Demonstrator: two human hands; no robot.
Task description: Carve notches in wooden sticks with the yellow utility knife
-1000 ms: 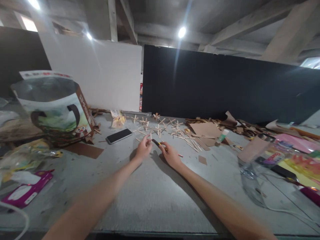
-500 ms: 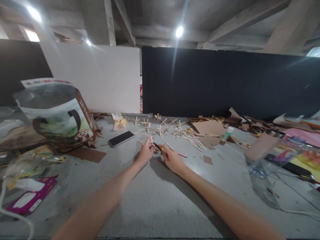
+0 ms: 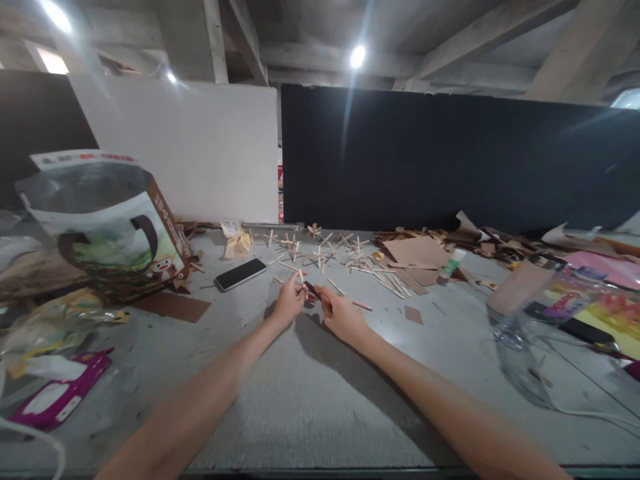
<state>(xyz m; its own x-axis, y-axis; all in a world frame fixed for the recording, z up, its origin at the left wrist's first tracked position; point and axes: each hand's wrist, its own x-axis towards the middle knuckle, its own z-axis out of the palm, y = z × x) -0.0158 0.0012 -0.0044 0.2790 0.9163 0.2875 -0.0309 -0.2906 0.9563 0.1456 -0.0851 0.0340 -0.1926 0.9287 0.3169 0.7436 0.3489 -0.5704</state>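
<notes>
My left hand [image 3: 291,298] pinches a thin pale wooden stick [image 3: 301,275], which points upward from the fingertips. My right hand [image 3: 341,312] is closed around a dark slim tool [image 3: 313,289], its tip at the left fingers. The tool's exact kind is too small to make out. Just beyond both hands, several small crossed-stick pieces [image 3: 320,255] stand on the grey table [image 3: 280,407]. Loose wooden sticks [image 3: 393,285] lie to the right of them. Beside my right hand is a reddish pencil-like stick [image 3: 362,305].
A black phone [image 3: 241,274] lies left of my hands, near a large printed bag [image 3: 107,233]. Cardboard sheets [image 3: 417,253], a glue stick [image 3: 452,264] and a bottle [image 3: 525,283] are on the right. A purple device [image 3: 60,390] sits at left. Panels [image 3: 450,160] stand behind.
The view has shifted slightly. Both hands stay together at nearly the same spot, with the stick and the dark tool still held.
</notes>
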